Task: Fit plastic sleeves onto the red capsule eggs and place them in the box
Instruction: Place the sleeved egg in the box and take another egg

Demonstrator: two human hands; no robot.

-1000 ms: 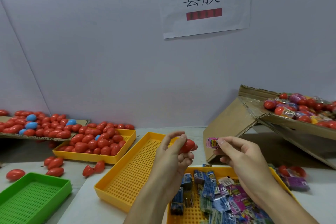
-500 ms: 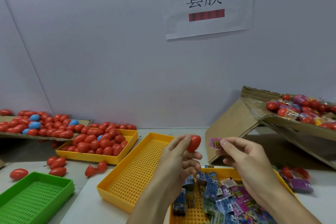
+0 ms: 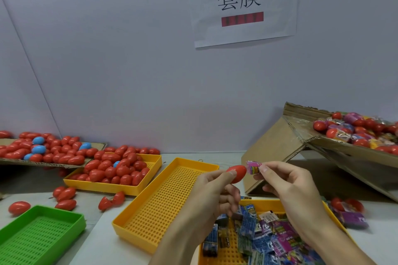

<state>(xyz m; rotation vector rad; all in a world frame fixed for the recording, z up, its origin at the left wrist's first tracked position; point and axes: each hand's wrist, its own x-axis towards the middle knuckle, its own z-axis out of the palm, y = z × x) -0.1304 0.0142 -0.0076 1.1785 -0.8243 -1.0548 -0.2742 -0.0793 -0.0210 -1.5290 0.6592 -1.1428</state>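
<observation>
On the table [image 3: 64, 232], at the far right, a tilted cardboard box [image 3: 344, 157] holds sleeved eggs. Nearer the middle lies an empty yellow tray [image 3: 163, 204], and a second yellow tray [image 3: 267, 204] below the hands holds loose plastic sleeves. Above it, the left hand [image 3: 212, 196] pinches a red capsule egg [image 3: 238, 173] at the fingertips, and the right hand [image 3: 288, 187] pinches a pink sleeve [image 3: 253, 167] just beside the egg's tip.
</observation>
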